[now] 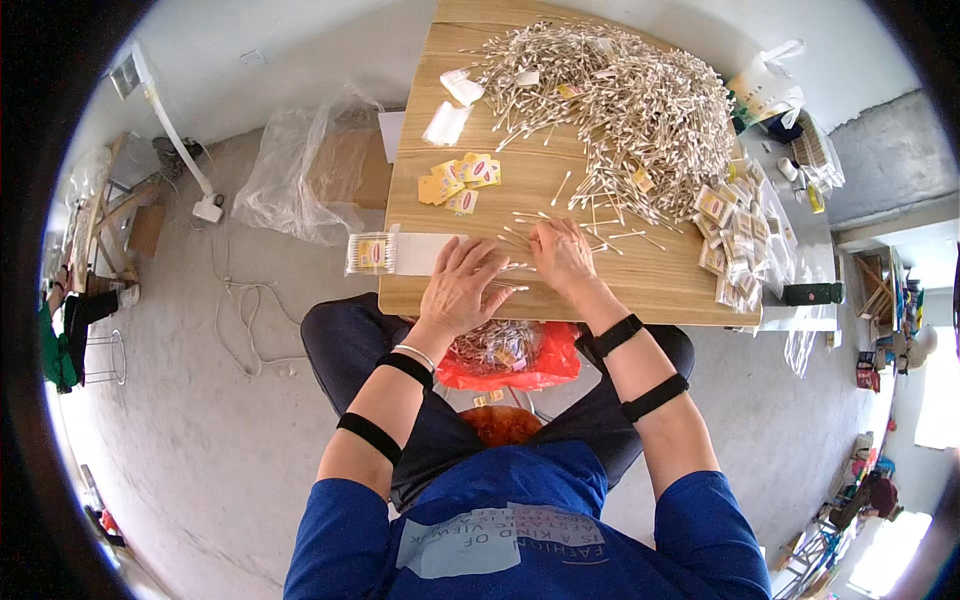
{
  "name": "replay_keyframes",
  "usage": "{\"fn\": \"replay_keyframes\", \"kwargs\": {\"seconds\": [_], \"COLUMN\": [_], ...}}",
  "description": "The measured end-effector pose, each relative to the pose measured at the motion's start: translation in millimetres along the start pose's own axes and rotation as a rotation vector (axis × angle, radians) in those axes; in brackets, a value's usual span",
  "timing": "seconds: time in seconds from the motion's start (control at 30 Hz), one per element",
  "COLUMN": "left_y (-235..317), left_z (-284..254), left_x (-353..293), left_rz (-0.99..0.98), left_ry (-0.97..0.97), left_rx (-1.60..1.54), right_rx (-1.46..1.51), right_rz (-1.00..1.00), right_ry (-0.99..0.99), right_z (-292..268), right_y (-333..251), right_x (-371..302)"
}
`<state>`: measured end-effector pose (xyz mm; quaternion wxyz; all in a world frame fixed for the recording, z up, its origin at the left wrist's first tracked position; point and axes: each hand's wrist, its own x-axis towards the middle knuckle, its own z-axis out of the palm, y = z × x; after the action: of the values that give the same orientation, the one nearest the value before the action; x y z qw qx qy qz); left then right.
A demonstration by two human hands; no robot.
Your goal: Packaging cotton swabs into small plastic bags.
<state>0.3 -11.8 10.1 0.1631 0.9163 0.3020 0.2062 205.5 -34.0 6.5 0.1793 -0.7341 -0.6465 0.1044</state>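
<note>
My left hand (462, 285) is at the table's near edge, its fingers bent and its thumb apart. White cotton swab tips (517, 266) stick out beside its fingers and thumb; the palm hides the rest. Just to the right, my right hand (562, 252) has its fingers drawn together and pressed down on loose cotton swabs (527, 216). A white card strip (418, 254) lies left of my left hand. At its end is a clear pack of cotton swabs (371, 253) with a yellow label.
A large cotton swab heap (650, 110) covers the table's far right. Filled packs (735, 235) pile at the right edge. Yellow cards (462, 178) and clear bags (447, 123) lie at left. A red bag (555, 362) hangs below the edge; a dark green cylinder (813, 293) is at right.
</note>
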Motion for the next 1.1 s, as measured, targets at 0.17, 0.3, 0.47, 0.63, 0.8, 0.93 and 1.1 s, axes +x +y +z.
{"fn": "replay_keyframes", "kwargs": {"seconds": [0.17, 0.3, 0.47, 0.63, 0.8, 0.93, 1.1], "left_y": [-3, -5, 5, 59, 86, 86, 85], "left_z": [7, 8, -3, -19, -30, -33, -44], "left_x": [-2, -2, -2, 17, 17, 10, 3], "left_rz": [-0.049, -0.046, -0.111, -0.191, -0.354, -0.316, -0.306], "left_ry": [0.090, 0.138, 0.171, 0.100, 0.140, 0.166, 0.108], "left_rx": [-0.052, -0.072, -0.218, -0.599, -0.883, -0.793, -0.624], "right_rx": [0.562, 1.018, 1.775, 1.954, 1.980, 1.734, 0.400], "right_rz": [0.266, 0.421, 0.448, 0.422, 0.310, 0.277, -0.200], "right_ry": [0.019, 0.041, 0.004, -0.019, -0.056, 0.061, 0.485], "right_z": [-24, -29, -47, -56, -59, -76, -115], "right_y": [6, 16, -8, -31, -45, -41, -45], "right_x": [-4, -19, -47, -65, -80, -85, -89]}}
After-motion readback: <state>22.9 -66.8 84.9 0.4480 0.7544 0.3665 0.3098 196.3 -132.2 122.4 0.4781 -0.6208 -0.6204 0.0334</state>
